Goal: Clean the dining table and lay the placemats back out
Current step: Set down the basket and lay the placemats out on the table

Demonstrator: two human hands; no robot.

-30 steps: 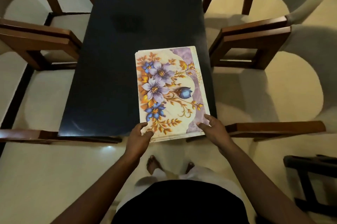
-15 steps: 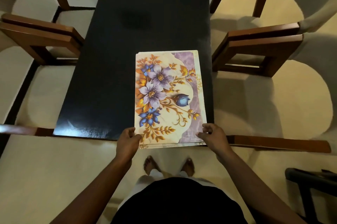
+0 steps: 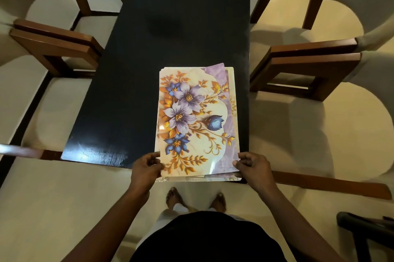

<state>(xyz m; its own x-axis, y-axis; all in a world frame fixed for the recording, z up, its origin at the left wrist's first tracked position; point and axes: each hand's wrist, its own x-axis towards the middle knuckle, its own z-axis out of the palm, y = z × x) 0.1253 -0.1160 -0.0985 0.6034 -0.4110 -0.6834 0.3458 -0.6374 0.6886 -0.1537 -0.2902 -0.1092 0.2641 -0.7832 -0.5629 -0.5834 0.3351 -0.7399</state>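
Readable text: none was legible anywhere in the view.
Placemats (image 3: 193, 121): the top one showed only a print of flowers and leaves, with no words, brand or numbers that could be made out.

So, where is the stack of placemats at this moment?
In the head view the stack of placemats lies on the near right part of the dark table, its near edge held between the left hand and the right hand.
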